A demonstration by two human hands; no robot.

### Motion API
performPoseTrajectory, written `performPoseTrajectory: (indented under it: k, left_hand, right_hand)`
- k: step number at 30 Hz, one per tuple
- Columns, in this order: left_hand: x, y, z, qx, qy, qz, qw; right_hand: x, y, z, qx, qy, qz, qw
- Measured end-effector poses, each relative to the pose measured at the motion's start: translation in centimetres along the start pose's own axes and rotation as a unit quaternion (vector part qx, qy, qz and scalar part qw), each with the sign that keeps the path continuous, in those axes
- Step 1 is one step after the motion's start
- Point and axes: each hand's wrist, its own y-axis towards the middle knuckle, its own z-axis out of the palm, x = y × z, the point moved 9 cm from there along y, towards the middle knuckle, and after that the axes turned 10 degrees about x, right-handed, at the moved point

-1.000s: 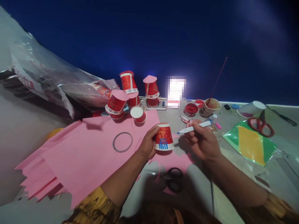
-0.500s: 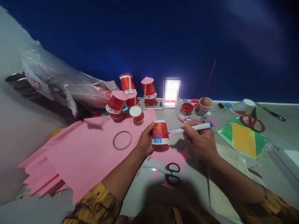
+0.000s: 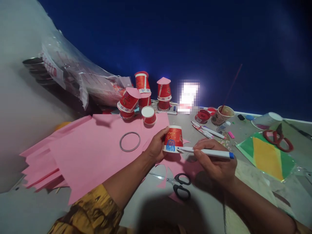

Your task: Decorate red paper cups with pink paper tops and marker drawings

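My left hand (image 3: pixel 158 143) is closed round the side of a red paper cup (image 3: pixel 176 135), which is upside down with its white rim at the bottom. Blue lines in an arched shape are drawn on the cup near the rim. In my right hand (image 3: pixel 215 161) is a white marker (image 3: pixel 209 152) with a blue end, gripped like a pen. Its tip points left and is at the cup's lower rim; whether it touches, I cannot tell. Below the cup lie black-handled scissors (image 3: pixel 181 187) among pink paper scraps.
Pink paper sheets (image 3: pixel 83 156) and a grey ring (image 3: pixel 130 141) lie left. Behind stand stacked red cups (image 3: pixel 164 91) with pink cone tops, and a lit, blurred screen (image 3: pixel 187 97). Rightward are loose markers (image 3: pixel 202 130), a cup with a stick (image 3: pixel 223 115) and red-handled scissors (image 3: pixel 278 139).
The marker's tip has gone from the cup's right side down to its lower rim, and my right hand is lower. The whole view has shifted slightly; the cup stays in my left hand.
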Motion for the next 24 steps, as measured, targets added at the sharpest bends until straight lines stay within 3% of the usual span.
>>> performPoseTrajectory:
  k: [5,16,24]
  left_hand:
    - [0.0,0.1,-0.1,-0.004,-0.006,0.01,1.0]
    - [-0.1,0.2,-0.4,0.002,-0.017,0.023,1.0]
    - [-0.1,0.0,-0.2,-0.005,-0.01,0.009,1.0]
  right_hand:
    - [0.1,0.1,0.2,0.012,-0.008,-0.013,1.0]
    - [-1.0,-0.1,-0.1,0.0,-0.005,0.04,0.999]
    - [-0.6,0.1,0.0,0.02,-0.016,0.021,0.999]
